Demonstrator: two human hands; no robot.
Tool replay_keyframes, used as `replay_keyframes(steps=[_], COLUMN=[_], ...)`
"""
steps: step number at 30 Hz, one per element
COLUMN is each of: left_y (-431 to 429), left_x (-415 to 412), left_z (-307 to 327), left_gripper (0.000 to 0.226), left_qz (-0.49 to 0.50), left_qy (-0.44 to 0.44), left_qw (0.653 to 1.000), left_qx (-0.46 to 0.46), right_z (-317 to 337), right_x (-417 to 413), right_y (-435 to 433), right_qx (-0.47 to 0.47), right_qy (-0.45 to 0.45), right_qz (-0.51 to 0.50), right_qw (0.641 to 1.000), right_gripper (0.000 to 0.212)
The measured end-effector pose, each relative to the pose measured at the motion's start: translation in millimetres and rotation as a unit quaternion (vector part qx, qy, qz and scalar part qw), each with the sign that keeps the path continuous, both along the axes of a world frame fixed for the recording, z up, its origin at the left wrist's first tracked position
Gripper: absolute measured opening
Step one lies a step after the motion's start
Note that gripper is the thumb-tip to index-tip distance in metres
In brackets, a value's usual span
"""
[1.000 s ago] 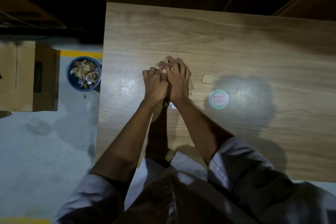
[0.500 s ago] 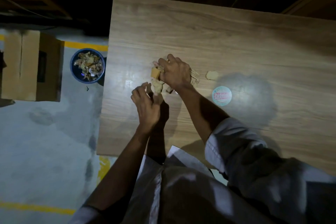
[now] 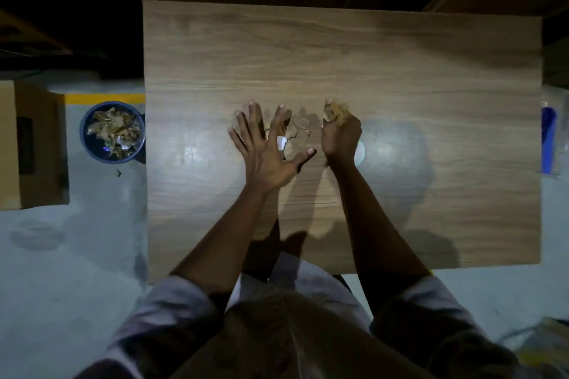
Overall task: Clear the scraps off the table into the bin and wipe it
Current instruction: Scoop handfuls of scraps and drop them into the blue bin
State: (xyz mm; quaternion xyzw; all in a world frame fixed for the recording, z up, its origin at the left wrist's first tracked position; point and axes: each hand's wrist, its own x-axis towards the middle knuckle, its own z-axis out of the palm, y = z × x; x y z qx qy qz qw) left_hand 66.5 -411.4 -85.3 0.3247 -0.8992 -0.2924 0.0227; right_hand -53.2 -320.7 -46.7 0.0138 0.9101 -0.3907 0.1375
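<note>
Head view: the left hand (image 3: 264, 144) is seen spread wide with straight fingers, laid over the 9 o'clock side of the pile of brown scraps (image 3: 298, 132). Half a second ago it was curled at the pile's 7 o'clock edge. Whether the palm is pressed on the wood cannot be told. A white scrap (image 3: 281, 143) is shown between its forefinger and thumb.

The right hand (image 3: 340, 135), which covered the pile before, is now found at 3 o'clock of it. It is closed as a fist round a crumpled wad of scraps (image 3: 334, 111), which sticks out at the hand's 12 o'clock. The hand now sits where a small loose piece lay earlier.

The round label (image 3: 361, 151) is largely hidden behind the right wrist, at 4 o'clock of the fist.

The pile is left near the middle of the wooden table (image 3: 400, 71). The blue bin (image 3: 112, 132), already holding scraps, is placed on the floor at 9 o'clock, just beside the table's edge. A cardboard box (image 3: 30, 144) is seen beyond it, and a blue object (image 3: 548, 138) at the far 3 o'clock edge.
</note>
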Motion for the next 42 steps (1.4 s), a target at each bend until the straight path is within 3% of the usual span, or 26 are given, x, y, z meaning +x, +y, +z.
replay_keyframes(steps=[6, 14, 21, 26, 29, 34, 39, 42], left_y=[-10.7, -7.3, -9.7, -19.8, -18.3, -5.2, -20.1, -23.3], left_x=[-14.5, -16.6, -22.5, -28.0, -19.0, -14.7, -10.0, -8.9], left_z=[-15.5, -12.1, -13.6, -14.6, -13.8, -16.9, -21.2, -17.1], left_gripper=[0.06, 0.022, 0.021, 0.027, 0.026, 0.024, 0.033, 0.043], left_qz=[-0.13, -0.149, -0.198, -0.223, -0.234, -0.163, -0.187, -0.203], left_qy=[-0.037, -0.009, -0.014, -0.013, 0.006, 0.011, 0.117, 0.081], left_qw=[0.984, 0.973, 0.957, 0.948, 0.947, 0.968, 0.967, 0.967], left_qx=[-0.113, -0.177, -0.212, -0.226, -0.219, -0.189, -0.128, -0.135], right_z=[-21.2, -27.9, -30.1, -20.3, -25.6, -54.5, -65.6, -65.3], right_x=[19.2, 24.9, 20.7, 3.3, -14.8, -23.1, -19.6, -11.4], right_y=[42.5, 36.7, 43.8, 38.6, 28.6, 11.1, 13.3, 14.2], right_qx=[-0.067, -0.093, -0.064, -0.022, -0.035, 0.008, 0.013, 0.05], right_qy=[-0.039, -0.004, -0.017, 0.097, 0.183, 0.255, 0.307, 0.323], right_qz=[-0.074, -0.032, -0.051, -0.066, -0.022, 0.032, 0.139, 0.186], right_qw=[0.994, 0.995, 0.996, 0.993, 0.982, 0.966, 0.941, 0.927], right_gripper=[0.041, 0.039, 0.042, 0.038, 0.037, 0.037, 0.032, 0.027])
